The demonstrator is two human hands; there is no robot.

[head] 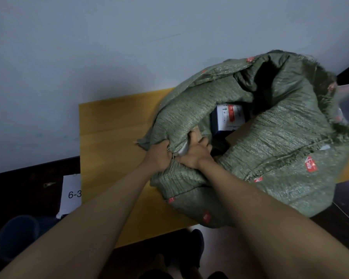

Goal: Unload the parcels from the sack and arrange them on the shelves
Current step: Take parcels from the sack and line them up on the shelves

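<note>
Head view: green sack point(270, 141) holds labelled parcel point(229, 117).

Open mouth of sack point(270, 137) facing up, way in clear above box point(229, 117); near rim crowded by left hand point(159, 156) gripping fabric and right hand point(195, 154) reaching inside; bare table point(109, 137) left of sack; wall point(89, 47) close behind.
</note>
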